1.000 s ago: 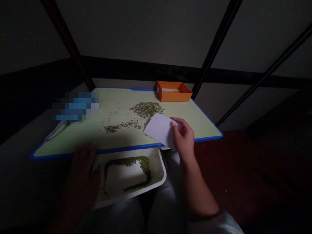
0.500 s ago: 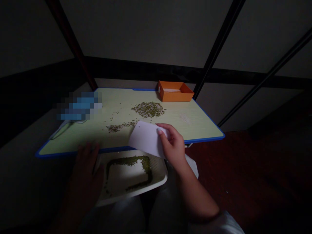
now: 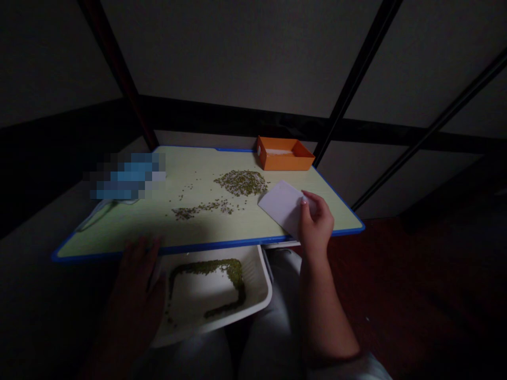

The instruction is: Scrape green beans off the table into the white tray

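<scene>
My right hand (image 3: 317, 224) pinches a white card (image 3: 282, 206) between thumb and fingers, tilted over the right part of the blue-edged table (image 3: 237, 224). Left of the card lies a pile of small green beans mixed with paler bits (image 3: 242, 182). A thinner scatter of beans (image 3: 202, 207) stretches nearer to me. Below the table's front edge sits a white plastic tray (image 3: 263, 295) with green beans (image 3: 235, 269) gathered along its sides. In deep shadow, my left hand (image 3: 137, 290) grips the tray's left rim between thumb and fingers.
An orange open box (image 3: 287, 162) with something pale inside stands at the table's back right. A blurred-out blue object (image 3: 130, 177) lies at the left edge. Dark-framed wall panels (image 3: 237, 58) rise behind the table; reddish floor (image 3: 396, 274) shows at right.
My right hand has moved right with the white card, away from the near scatter of beans and off the tray. My left hand stays at the tray's rim.
</scene>
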Demonstrator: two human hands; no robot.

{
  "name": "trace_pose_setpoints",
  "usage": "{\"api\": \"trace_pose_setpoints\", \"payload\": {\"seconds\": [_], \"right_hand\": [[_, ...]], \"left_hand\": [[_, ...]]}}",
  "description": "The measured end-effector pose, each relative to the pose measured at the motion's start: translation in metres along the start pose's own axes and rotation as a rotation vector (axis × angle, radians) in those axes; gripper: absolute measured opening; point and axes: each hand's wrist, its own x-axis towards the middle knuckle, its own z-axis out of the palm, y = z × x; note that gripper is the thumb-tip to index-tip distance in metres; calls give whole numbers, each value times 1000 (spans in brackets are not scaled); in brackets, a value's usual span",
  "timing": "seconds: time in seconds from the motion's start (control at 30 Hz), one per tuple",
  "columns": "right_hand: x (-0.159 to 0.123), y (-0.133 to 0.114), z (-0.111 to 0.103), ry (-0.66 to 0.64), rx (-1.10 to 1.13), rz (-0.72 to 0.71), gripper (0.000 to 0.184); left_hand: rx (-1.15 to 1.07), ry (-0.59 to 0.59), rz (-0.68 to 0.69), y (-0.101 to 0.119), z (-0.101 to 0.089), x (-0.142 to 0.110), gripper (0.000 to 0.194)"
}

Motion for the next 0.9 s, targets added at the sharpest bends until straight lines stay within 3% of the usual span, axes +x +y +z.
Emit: {"api": "trace_pose_setpoints", "payload": {"seconds": [0.37,0.57,0.9], "right_hand": [[1,-8,29,-30,-78,-27,25],[-1,-11,42,-122,-17,-16,25],[-3,-14,44,-265,150,-3,18]], "left_hand": [[-14,-14,-11,-2,-2,-2,61],[-18,-22,-10,-1,-3,-2,60],[-12,-20,-26,2,-5,-2,59]]}}
